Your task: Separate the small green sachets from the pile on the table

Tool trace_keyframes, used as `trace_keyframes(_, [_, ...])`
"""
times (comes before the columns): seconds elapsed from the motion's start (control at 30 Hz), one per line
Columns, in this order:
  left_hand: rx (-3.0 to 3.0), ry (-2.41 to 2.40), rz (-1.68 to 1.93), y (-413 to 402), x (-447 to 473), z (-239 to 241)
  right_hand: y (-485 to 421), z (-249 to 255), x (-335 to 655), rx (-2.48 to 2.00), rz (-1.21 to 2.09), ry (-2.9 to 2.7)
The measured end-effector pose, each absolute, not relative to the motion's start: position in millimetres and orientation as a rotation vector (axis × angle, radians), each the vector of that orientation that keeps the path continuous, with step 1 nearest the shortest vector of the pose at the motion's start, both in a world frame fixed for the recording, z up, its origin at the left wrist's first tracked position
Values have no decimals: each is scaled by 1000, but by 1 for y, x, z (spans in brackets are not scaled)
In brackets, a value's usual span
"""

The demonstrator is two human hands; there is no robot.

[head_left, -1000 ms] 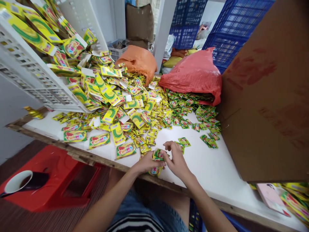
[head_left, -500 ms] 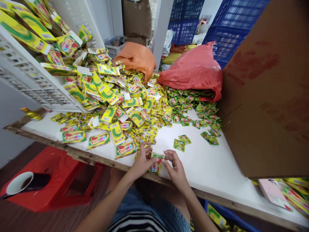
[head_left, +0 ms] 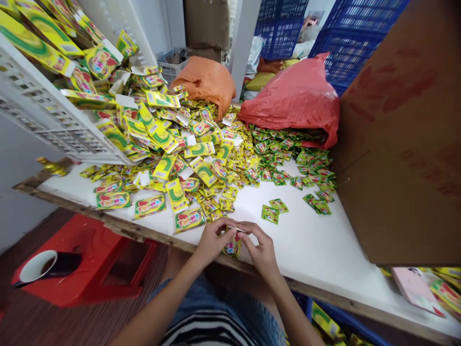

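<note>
My left hand (head_left: 212,239) and my right hand (head_left: 260,246) meet at the near edge of the white table (head_left: 317,250). Together they pinch a small yellow-green carton (head_left: 232,246), fingertips touching at its top. Most of the carton is hidden between my hands. A heap of small sachets (head_left: 252,163) and flat yellow cartons (head_left: 162,139) spreads across the table behind my hands. Two loose green sachets (head_left: 273,210) lie just beyond my right hand.
A white crate (head_left: 46,125) tilts on the left, spilling cartons. A red sack (head_left: 295,101) and an orange sack (head_left: 205,81) lie at the back, with blue crates (head_left: 345,43) behind. A large cardboard box (head_left: 403,144) fills the right. A red stool (head_left: 90,259) with a cup (head_left: 39,266) stands lower left.
My hands have drawn back from the table's middle to its near edge with the carton. My fingers have closed together over its top.
</note>
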State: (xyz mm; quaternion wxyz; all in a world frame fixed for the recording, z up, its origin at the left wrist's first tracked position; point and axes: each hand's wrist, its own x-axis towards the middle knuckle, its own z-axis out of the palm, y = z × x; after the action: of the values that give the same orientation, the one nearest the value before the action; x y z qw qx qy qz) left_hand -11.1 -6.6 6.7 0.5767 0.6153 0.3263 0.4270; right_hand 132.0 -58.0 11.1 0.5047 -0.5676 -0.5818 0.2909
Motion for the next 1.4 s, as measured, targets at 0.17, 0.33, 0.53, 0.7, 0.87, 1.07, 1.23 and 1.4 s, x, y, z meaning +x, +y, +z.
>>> trace_keyframes(0.17, [1474,874,942,-8,-12,13,-59,18,130,-1444,694,-1343])
trace_keyframes(0.33, [1446,964,945,-3,-5,14,-56,21,127,-1543,708,-1255])
trace_keyframes(0.53, [1380,906,896,4,-9,15,-58,20,124,-1520,734,-1220])
trace_keyframes(0.7, [1392,807,886,-3,-18,8,-69,6,121,-1442,778,-1181])
trace_keyframes(0.87, [1360,802,945,-12,-17,7,-73,-3,119,-1433,776,-1116])
trace_keyframes(1.07, [1541,809,878,-17,-18,12,-73,10,113,-1475,701,-1203])
trace_keyframes(1.23, [1974,1064,895,-4,-56,28,-128,49,205,-1875,465,-1328])
trace_keyframes(1.4, [2295,1664,424,25,-108,18,-166,71,285,-2108,411,-1573])
